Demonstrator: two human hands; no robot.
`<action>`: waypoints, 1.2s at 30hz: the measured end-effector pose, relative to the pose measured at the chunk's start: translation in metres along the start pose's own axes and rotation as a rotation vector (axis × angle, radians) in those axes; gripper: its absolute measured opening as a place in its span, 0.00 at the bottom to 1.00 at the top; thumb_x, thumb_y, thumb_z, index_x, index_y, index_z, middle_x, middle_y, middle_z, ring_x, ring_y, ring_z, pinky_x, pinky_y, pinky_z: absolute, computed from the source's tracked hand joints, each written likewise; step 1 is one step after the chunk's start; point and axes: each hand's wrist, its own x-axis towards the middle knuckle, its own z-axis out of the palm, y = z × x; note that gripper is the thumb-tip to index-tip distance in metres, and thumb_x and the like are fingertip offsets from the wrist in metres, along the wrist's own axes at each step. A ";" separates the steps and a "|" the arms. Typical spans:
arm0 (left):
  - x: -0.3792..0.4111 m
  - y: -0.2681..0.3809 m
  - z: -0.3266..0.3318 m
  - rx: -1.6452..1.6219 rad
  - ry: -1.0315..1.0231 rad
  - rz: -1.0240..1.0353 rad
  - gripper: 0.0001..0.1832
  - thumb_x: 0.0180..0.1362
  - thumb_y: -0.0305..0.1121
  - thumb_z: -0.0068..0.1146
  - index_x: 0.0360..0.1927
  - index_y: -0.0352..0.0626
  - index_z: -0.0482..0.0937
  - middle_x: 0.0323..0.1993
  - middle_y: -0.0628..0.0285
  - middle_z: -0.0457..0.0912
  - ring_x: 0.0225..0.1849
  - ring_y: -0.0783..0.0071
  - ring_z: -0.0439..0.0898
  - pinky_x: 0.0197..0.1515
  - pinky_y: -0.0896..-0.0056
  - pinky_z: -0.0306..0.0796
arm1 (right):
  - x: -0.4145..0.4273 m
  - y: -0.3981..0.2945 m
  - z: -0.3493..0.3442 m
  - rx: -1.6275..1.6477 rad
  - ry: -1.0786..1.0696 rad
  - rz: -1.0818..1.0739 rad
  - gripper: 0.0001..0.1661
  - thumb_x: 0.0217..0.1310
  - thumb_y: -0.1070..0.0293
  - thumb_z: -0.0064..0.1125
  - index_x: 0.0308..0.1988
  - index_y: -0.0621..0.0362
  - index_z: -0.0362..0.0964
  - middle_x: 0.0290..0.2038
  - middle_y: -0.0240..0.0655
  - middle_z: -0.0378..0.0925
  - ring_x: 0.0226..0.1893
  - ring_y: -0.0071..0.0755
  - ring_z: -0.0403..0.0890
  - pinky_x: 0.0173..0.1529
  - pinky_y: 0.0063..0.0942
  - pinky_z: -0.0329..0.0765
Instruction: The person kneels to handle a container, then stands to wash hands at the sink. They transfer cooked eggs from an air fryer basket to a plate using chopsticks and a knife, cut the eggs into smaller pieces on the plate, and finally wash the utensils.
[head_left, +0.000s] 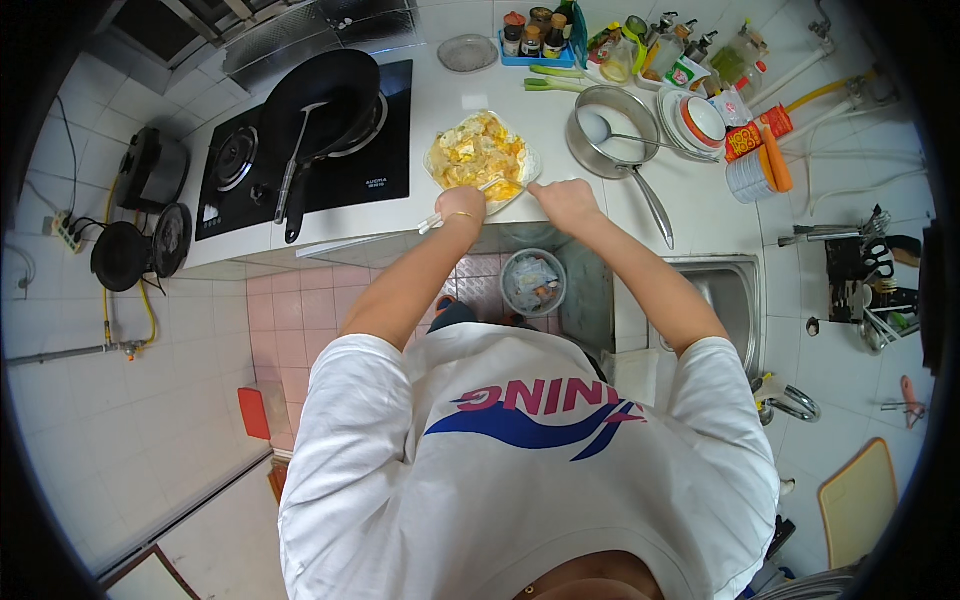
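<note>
On the white counter in front of me lies a white plate (531, 159) with a fluted rim, heaped with yellow-and-white scrambled egg (474, 154). My left hand (460, 204), a thin gold bracelet at its wrist, is closed around slim white utensils, apparently chopsticks (429, 223). Their far ends reach over the egg at the plate's near side. My right hand (568, 204) has its fingers closed at the plate's near right rim. It seems to pinch the rim, though the fingertips are partly hidden.
Left of the plate, a black wok (322, 105) with a metal spatula (294, 161) sits on the gas hob (300, 199). To the right stands a saucepan (654, 139) holding a ladle (598, 129). Scallions (555, 84) lie behind. A waste bin (562, 296) is below; a sink (724, 289) is right.
</note>
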 end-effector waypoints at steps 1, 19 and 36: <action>0.001 -0.001 0.002 0.015 0.004 0.005 0.13 0.57 0.31 0.48 0.40 0.45 0.85 0.41 0.59 0.85 0.41 0.60 0.85 0.32 0.52 0.78 | -0.001 0.002 -0.003 -0.012 -0.011 -0.011 0.21 0.57 0.71 0.49 0.52 0.49 0.70 0.27 0.35 0.82 0.28 0.37 0.84 0.29 0.36 0.78; -0.022 -0.031 -0.019 -0.117 0.023 -0.031 0.11 0.55 0.30 0.50 0.36 0.45 0.85 0.38 0.55 0.85 0.41 0.60 0.84 0.40 0.63 0.77 | 0.004 0.015 0.000 0.478 -0.083 0.196 0.22 0.52 0.66 0.54 0.50 0.43 0.72 0.43 0.37 0.81 0.45 0.42 0.80 0.47 0.42 0.75; -0.023 0.001 -0.003 -0.140 -0.068 0.016 0.15 0.59 0.34 0.45 0.39 0.46 0.85 0.41 0.57 0.85 0.43 0.62 0.84 0.41 0.62 0.77 | 0.008 0.005 -0.009 0.079 0.003 -0.024 0.17 0.55 0.72 0.48 0.45 0.43 0.73 0.30 0.38 0.82 0.32 0.42 0.84 0.32 0.40 0.77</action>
